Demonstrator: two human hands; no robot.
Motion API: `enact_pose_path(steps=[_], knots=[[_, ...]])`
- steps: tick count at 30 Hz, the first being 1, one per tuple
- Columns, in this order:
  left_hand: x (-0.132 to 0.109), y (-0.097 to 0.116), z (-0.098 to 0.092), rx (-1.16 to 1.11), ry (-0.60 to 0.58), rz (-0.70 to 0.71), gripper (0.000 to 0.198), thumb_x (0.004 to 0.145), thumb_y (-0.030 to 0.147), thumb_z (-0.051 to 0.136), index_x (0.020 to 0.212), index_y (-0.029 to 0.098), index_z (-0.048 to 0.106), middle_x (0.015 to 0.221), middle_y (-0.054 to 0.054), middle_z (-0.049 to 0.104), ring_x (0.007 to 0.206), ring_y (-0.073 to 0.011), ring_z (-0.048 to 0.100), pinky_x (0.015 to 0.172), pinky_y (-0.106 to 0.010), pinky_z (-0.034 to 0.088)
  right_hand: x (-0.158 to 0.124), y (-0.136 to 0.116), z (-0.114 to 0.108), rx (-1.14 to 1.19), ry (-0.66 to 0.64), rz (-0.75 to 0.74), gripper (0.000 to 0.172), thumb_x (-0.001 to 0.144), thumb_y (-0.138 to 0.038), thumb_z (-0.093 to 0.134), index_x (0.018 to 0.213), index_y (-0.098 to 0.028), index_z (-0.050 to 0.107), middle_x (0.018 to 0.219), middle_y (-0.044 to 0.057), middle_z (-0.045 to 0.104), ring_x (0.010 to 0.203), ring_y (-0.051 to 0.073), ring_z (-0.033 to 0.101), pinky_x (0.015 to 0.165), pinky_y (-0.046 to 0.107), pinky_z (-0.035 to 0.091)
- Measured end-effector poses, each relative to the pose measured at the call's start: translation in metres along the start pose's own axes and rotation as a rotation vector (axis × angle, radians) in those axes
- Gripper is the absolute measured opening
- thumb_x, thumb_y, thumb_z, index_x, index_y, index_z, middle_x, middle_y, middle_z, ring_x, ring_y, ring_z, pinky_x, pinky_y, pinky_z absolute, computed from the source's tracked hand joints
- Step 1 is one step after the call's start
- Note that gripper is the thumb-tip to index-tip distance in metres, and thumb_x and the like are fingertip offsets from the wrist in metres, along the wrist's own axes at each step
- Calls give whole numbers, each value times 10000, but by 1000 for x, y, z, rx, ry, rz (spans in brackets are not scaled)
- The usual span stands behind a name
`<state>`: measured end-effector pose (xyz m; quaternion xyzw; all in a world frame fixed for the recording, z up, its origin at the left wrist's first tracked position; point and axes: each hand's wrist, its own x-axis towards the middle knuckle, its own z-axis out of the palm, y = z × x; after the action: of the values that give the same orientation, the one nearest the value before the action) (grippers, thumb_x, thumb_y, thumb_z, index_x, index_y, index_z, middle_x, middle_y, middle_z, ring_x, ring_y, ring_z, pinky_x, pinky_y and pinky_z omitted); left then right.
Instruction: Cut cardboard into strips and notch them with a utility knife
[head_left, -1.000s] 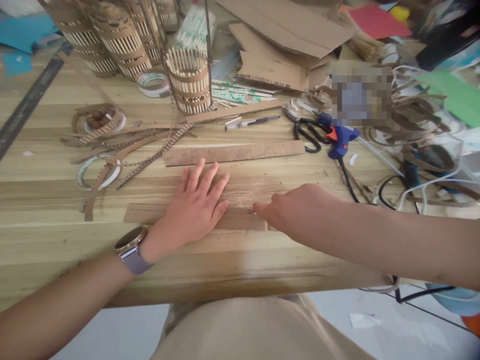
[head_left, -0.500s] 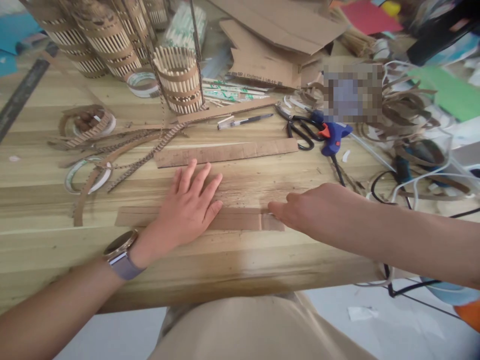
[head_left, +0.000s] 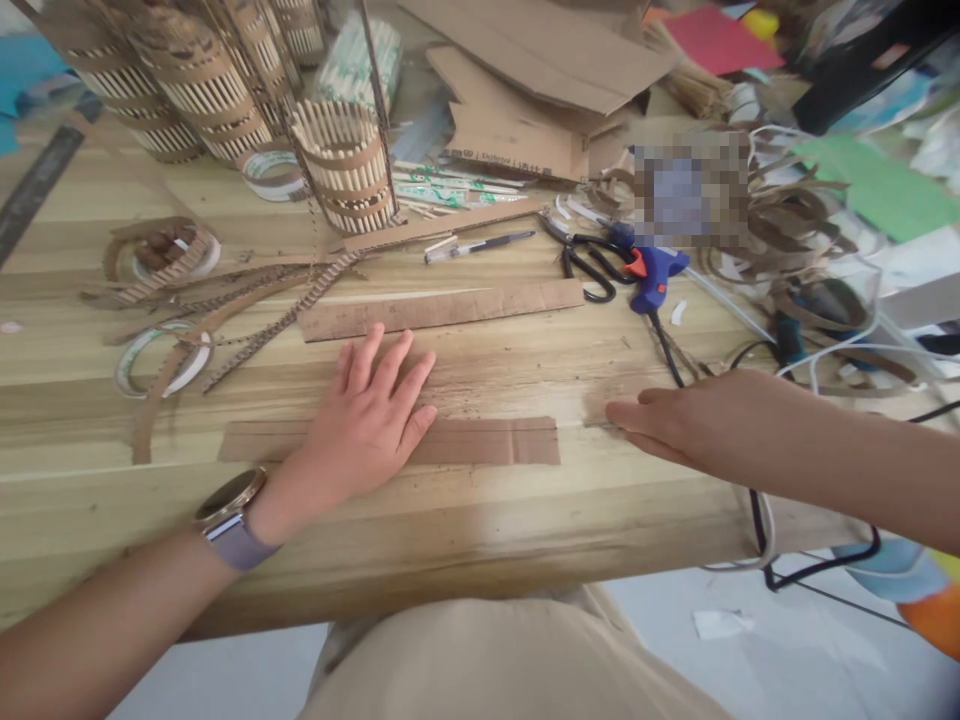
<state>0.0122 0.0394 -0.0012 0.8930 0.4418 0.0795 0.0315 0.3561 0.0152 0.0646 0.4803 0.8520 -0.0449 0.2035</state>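
My left hand point(head_left: 367, 420) lies flat with fingers spread, pressing down a long brown cardboard strip point(head_left: 495, 442) that runs left to right near the table's front edge. A watch sits on that wrist. My right hand point(head_left: 675, 420) is low over the wooden table point(head_left: 525, 520), just past the strip's right end and clear of it. Its fingers are stretched out to the left, close together, and nothing shows in them. A second, longer cardboard strip point(head_left: 442, 308) lies parallel a little farther back.
Black scissors point(head_left: 592, 270), a blue glue gun point(head_left: 652, 270) with its cable, and a pen point(head_left: 480, 245) lie behind the strips. Stick-and-cardboard cylinders point(head_left: 345, 165), tape rolls point(head_left: 161, 355), curled cardboard offcuts and cardboard sheets point(head_left: 525, 110) crowd the back. Cables hang at the right edge.
My right hand slid rightward along the near strip and has come off its right end. My left hand stayed pressed on the strip.
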Motion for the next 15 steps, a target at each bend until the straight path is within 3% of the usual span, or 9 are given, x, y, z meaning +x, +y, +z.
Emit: enact_pose_path(steps=[4, 10, 15], knots=[[1, -1, -2, -70, -2, -3, 547, 1040, 393, 325, 1447, 50, 454, 1549, -248, 365, 1491, -447, 163, 1168, -662, 201, 11, -8, -21, 5, -103, -29, 153, 981, -329, 486, 986, -240, 611, 713, 11, 698, 553, 184, 599, 509, 310, 220], [-3, -10, -13, -443, 140, -172, 453, 1057, 359, 251, 1407, 158, 454, 1457, -135, 512, 1467, -263, 309, 1201, -524, 287, 60, -74, -54, 50, -128, -175, 131, 974, -270, 486, 976, -195, 594, 740, 24, 701, 586, 182, 642, 473, 295, 210], [-6, -12, -16, -560, 210, -247, 410, 1052, 368, 272, 1353, 193, 489, 1435, -116, 535, 1440, -236, 362, 1201, -507, 292, 91, -112, -63, -39, -98, -291, 147, 927, -141, 530, 1048, -167, 608, 720, 54, 706, 636, 212, 689, 465, 279, 257]])
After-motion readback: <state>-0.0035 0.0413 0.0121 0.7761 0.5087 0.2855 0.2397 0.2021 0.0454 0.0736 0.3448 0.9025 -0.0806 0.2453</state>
